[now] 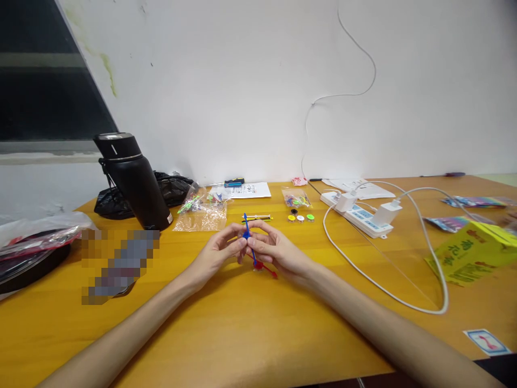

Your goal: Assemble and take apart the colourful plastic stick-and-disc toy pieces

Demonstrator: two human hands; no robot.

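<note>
1. The left hand (230, 245) is closed in a pinch, thumb and fingertips gripping a slim blue plastic pointer with a rounded hub (246, 235).
2. The right hand (274, 247) pinches the same blue pointer from the other side, thumb close to the left thumb; the pointer stands nearly upright between the two hands, above the brown wooden bench (226, 334).
3. Just below the fingers is a slim red plastic pointer with an arrow-shaped tip (276, 275), partly hidden by the right hand.
4. Behind the hands lie a thin white strip (262, 216) and a thin yellow-and-black strip (264, 219), side by side.
5. To their right sit four small round pieces: yellow (291, 219), white (300, 219), green (310, 217) and, just behind, black (294, 211).
6. Farther back, a clear plastic bag of coloured parts (297, 198) rests near a long white power strip (363, 220).
</note>
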